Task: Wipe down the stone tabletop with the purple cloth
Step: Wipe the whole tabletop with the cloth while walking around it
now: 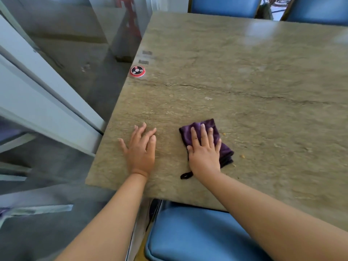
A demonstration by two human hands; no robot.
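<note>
Along the left edge of the stone worktop (235, 59), a round red and black button disc (137, 71) sits close to the rim, with two small grey tags (146, 57) just beyond it toward the far left corner. Nearer the front edge, the person's left hand (140, 149) lies flat and palm down on the bare stone, its fingers (150, 137) stretched out and slightly spread, gripping nothing. Just to the right of it, apart from it, the right hand (204, 149) presses flat on the folded purple cloth (222, 147), fingers (203, 132) extended and a little apart, laid over the fabric rather than clenched on it. The cloth lies on the worktop near the front edge, toward the left half, and its dark hanging loop (186, 175) trails out on the stone beside the wrist. A few small yellowish crumbs (242, 156) lie on the stone just right of the cloth. A long crack (244, 94) runs across the worktop beyond the hands. A blue chair seat (188, 236) is tucked under the front edge, and two more blue chairs (224, 5) stand at the far edge.
</note>
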